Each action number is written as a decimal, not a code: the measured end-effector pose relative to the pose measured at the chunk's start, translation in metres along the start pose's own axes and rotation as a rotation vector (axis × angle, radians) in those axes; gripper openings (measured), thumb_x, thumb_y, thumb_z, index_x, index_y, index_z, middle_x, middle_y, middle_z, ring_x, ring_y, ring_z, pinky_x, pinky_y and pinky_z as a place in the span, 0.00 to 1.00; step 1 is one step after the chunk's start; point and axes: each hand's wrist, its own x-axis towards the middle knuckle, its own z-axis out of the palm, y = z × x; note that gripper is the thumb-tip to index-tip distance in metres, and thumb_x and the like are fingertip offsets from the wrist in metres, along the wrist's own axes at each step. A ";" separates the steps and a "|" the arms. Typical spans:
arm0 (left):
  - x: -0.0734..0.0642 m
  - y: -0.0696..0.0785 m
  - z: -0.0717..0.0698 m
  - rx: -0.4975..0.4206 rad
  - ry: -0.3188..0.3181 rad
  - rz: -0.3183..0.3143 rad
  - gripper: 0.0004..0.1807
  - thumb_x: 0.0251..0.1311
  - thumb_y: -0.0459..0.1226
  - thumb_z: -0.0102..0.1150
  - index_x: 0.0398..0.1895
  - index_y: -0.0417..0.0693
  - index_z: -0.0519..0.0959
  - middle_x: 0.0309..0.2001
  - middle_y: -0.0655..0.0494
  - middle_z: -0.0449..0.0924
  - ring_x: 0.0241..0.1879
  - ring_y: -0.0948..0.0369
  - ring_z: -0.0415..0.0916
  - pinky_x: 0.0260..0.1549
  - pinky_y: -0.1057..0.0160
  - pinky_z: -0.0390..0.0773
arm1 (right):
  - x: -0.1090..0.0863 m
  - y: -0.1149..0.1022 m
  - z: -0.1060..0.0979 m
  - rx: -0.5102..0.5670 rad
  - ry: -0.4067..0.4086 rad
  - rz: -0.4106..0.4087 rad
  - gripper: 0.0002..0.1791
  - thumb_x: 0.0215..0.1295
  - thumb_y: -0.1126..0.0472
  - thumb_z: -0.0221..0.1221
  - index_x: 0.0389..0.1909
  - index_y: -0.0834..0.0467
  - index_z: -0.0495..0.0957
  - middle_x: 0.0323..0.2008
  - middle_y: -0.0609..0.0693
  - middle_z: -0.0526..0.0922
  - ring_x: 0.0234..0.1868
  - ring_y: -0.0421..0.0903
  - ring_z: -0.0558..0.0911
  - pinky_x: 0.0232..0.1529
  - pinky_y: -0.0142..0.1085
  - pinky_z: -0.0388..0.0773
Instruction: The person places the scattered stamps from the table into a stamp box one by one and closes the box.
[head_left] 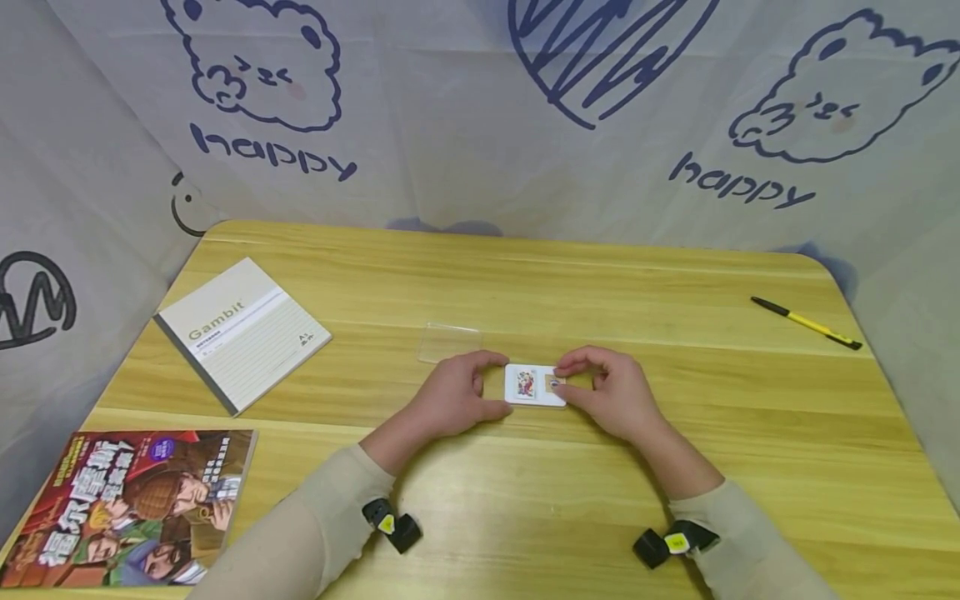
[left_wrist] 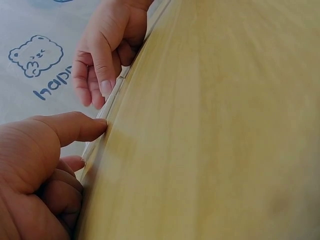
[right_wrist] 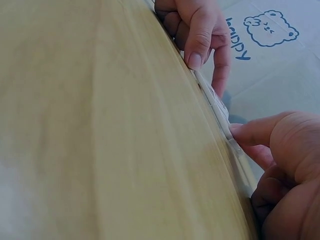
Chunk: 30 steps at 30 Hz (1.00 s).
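A small white card [head_left: 537, 401] lies flat on the wooden table with its long side running left to right. On its left half is a stamp [head_left: 525, 384] with a colourful figure; on its right half, a smaller tan stamp [head_left: 551, 383]. My left hand [head_left: 455, 393] holds the card's left end, index finger at the far corner and thumb at the near one. The thumb and index finger of my right hand [head_left: 611, 392] pinch the tan stamp, fingertips over the card's right end. Both wrist views show the card edge-on, including the card [right_wrist: 214, 102] between the hands.
A clear plastic sheet [head_left: 450, 343] lies just beyond my left hand. At the left are a Gambit notebook [head_left: 243, 333] and a colourful comic-style book [head_left: 135, 508]. A yellow and black pen [head_left: 806, 322] lies far right. A printed cloth [head_left: 450, 125] hangs behind the table.
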 end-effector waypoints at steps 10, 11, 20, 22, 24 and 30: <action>-0.002 0.000 -0.001 0.011 0.002 -0.004 0.32 0.51 0.40 0.77 0.61 0.44 0.78 0.17 0.60 0.65 0.15 0.66 0.60 0.17 0.65 0.61 | 0.000 0.003 0.001 0.093 -0.008 -0.020 0.14 0.56 0.64 0.74 0.43 0.55 0.85 0.39 0.47 0.86 0.12 0.40 0.59 0.13 0.31 0.55; -0.002 0.001 -0.002 0.011 0.000 -0.004 0.32 0.51 0.40 0.77 0.61 0.44 0.78 0.17 0.60 0.66 0.15 0.66 0.60 0.17 0.65 0.62 | 0.000 0.004 0.001 0.099 -0.008 -0.024 0.15 0.54 0.64 0.75 0.44 0.55 0.85 0.39 0.47 0.86 0.13 0.40 0.58 0.13 0.31 0.56; -0.001 0.001 -0.001 0.012 0.002 0.009 0.33 0.51 0.39 0.77 0.61 0.43 0.77 0.17 0.60 0.65 0.15 0.66 0.60 0.17 0.65 0.62 | -0.001 0.011 -0.009 0.046 -0.095 -0.038 0.36 0.41 0.58 0.82 0.55 0.57 0.81 0.26 0.53 0.71 0.22 0.43 0.64 0.25 0.33 0.64; -0.001 0.001 -0.001 0.007 0.002 0.009 0.32 0.51 0.39 0.77 0.61 0.42 0.77 0.17 0.60 0.66 0.15 0.66 0.60 0.17 0.66 0.62 | -0.001 0.011 -0.011 0.027 -0.132 -0.030 0.37 0.41 0.58 0.82 0.57 0.58 0.80 0.23 0.51 0.70 0.23 0.43 0.65 0.28 0.34 0.66; -0.001 0.001 0.000 0.002 -0.002 0.006 0.33 0.51 0.39 0.77 0.61 0.42 0.77 0.17 0.60 0.65 0.15 0.66 0.60 0.17 0.66 0.62 | 0.000 0.011 -0.011 0.011 -0.155 -0.017 0.37 0.42 0.59 0.81 0.57 0.58 0.79 0.21 0.49 0.69 0.23 0.43 0.65 0.30 0.35 0.67; -0.002 0.001 -0.002 -0.008 0.002 -0.006 0.33 0.51 0.39 0.77 0.62 0.43 0.77 0.17 0.60 0.66 0.15 0.66 0.60 0.17 0.66 0.62 | 0.001 0.010 -0.009 -0.020 -0.172 -0.002 0.34 0.44 0.60 0.81 0.55 0.57 0.80 0.19 0.45 0.65 0.22 0.42 0.64 0.35 0.39 0.68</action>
